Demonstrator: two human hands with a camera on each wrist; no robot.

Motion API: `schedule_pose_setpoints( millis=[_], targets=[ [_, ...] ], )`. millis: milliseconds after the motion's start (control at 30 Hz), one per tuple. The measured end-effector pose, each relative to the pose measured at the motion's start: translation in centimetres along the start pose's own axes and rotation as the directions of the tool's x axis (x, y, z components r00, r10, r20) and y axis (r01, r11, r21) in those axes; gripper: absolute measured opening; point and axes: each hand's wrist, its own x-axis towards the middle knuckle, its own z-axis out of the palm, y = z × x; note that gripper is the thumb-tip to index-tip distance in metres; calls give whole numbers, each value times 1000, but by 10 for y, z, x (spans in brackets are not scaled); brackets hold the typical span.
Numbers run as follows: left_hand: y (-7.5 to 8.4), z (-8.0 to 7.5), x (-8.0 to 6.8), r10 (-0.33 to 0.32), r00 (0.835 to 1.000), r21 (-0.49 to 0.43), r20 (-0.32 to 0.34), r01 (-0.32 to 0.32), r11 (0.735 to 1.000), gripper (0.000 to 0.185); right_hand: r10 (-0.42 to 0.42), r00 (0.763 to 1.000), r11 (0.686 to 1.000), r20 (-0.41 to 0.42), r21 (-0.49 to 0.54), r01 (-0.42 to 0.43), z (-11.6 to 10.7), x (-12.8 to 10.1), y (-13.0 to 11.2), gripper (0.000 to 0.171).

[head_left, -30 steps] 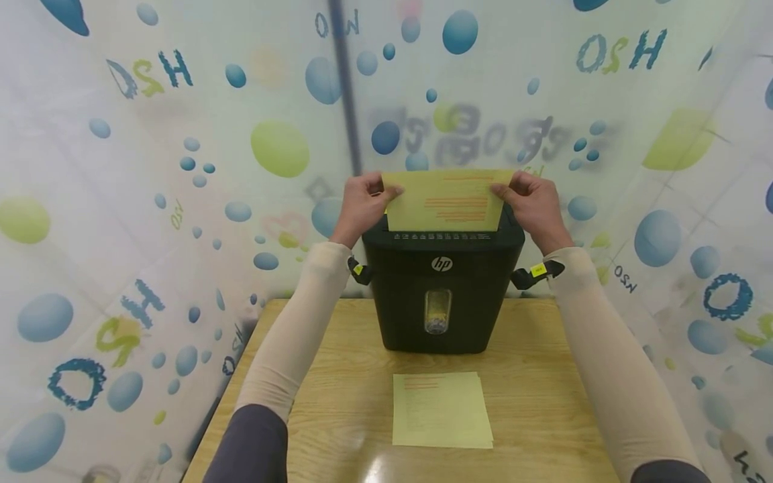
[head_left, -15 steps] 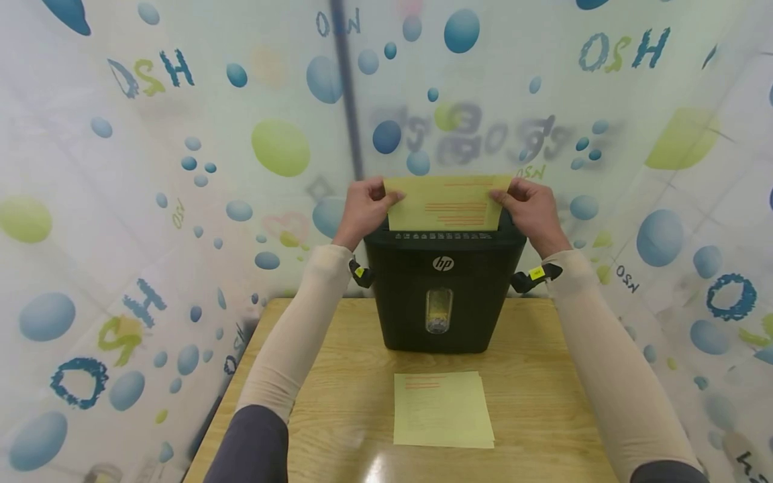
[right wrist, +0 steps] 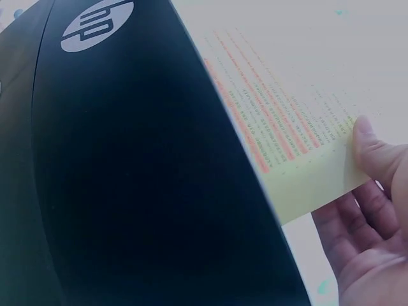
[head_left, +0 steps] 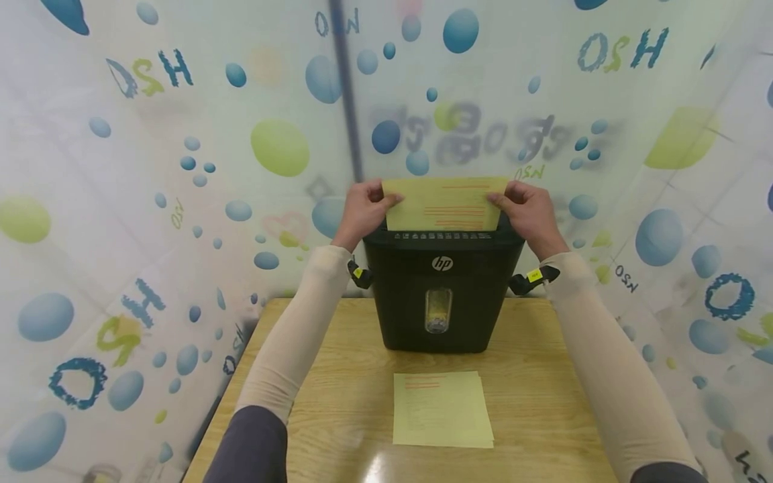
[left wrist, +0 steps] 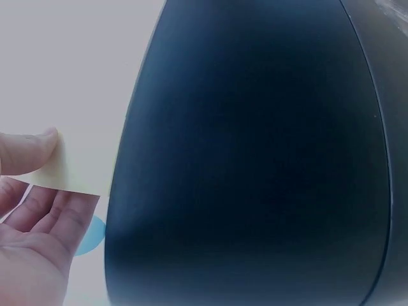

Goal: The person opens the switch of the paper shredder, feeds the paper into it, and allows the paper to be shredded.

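Observation:
A yellow sheet (head_left: 443, 203) with orange print stands upright in the slot on top of a black HP shredder (head_left: 443, 292). My left hand (head_left: 364, 211) pinches the sheet's upper left corner, thumb in front. My right hand (head_left: 527, 210) pinches the upper right corner the same way. In the right wrist view the thumb lies on the printed sheet (right wrist: 299, 137) beside the shredder's black body (right wrist: 134, 191). In the left wrist view the thumb presses a pale corner of the sheet (left wrist: 67, 172) next to the shredder's side (left wrist: 255, 159).
The shredder stands at the far edge of a wooden table (head_left: 338, 402). A small stack of yellow sheets (head_left: 442, 409) lies flat in front of it. A plastic curtain (head_left: 151, 168) printed with bubbles surrounds the table on three sides.
The sheet has sunk lower into the shredder slot, and both hands have come down with it. Less of the printed lines shows above the slot.

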Motion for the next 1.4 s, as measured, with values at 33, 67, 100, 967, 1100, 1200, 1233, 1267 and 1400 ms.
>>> schedule_pose_setpoints(
  millis=[33, 67, 100, 967, 1100, 1200, 1233, 1267, 1400],
  targets=[
    [0, -1, 0, -2, 1000, 2, -1, 2, 1000, 21, 2, 1000, 1000, 2, 0, -2, 1, 0, 0, 41],
    [-1, -2, 0, -7, 1000, 2, -2, 7, 1000, 20, 4, 1000, 1000, 4, -2, -4, 2, 0, -1, 40],
    [-1, -3, -1, -7, 1000, 0, -2, 7, 1000, 20, 8, 1000, 1000, 7, 2, -8, 3, 0, -1, 40],
    [-12, 0, -6, -54, 995, 78, 87, 47, 996, 29, 67, 988, 997, 137, -41, -62, -6, -7, 8, 48],
    [-14, 0, -5, -70, 991, 76, 118, 62, 995, 27, 95, 985, 995, 146, -52, -88, -10, -6, 7, 48],
    [-14, -1, -5, -69, 990, 76, 124, 59, 995, 20, 106, 983, 993, 152, -74, -96, -12, -6, 6, 50],
    [-14, -1, -4, -64, 990, 79, 124, 55, 995, 20, 109, 981, 992, 158, -82, -97, -12, -6, 5, 51],
    [-14, -2, -4, -60, 990, 84, 126, 49, 995, 21, 109, 980, 991, 164, -90, -96, -12, -6, 4, 51],
    [-10, -5, -5, -64, 987, 89, 145, 51, 995, 28, 110, 977, 988, 181, -130, -87, -14, -6, 0, 51]
  ],
)
